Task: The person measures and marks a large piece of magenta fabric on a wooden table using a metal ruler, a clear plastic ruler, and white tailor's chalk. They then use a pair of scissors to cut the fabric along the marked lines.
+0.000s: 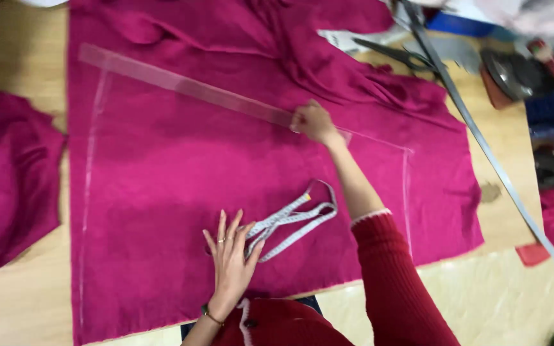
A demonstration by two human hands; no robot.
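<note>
We have the magenta cloth (pixel 181 192) spread flat over most of the table (pixel 27 301), its near edge running along the table's near edge just in front of us, its far part bunched in folds toward the far right corner. Chalk lines (pixel 88 192) already show on it: one long line down the left side, another short one down the right side, and a faint line joining them along the far side, under the clear ruler (pixel 187 88). So we judge that three sides of a large rectangle are marked, while we can see no line along the near side.

The ruler lies slantwise across the far half of the cloth, from the far left toward the middle. Our right hand (pixel 312 122) rests at its right end, its grip closed with fingers together at the ruler's edge; whether it holds a piece of chalk we cannot tell. Our left hand (pixel 232 256) lies flat on the cloth near the near edge, fingers spread apart and clamped on nothing, the fingertips touching the looped tape measure (pixel 293 221) that lies just beside it toward the middle.

Further out, a second piece of magenta cloth (pixel 11 179) hangs over the table's left edge. A long metal rule (pixel 482 138) runs aslant across the right side of the table, and dark scissors (pixel 399 56) lie near the far right corner beyond the folds.
</note>
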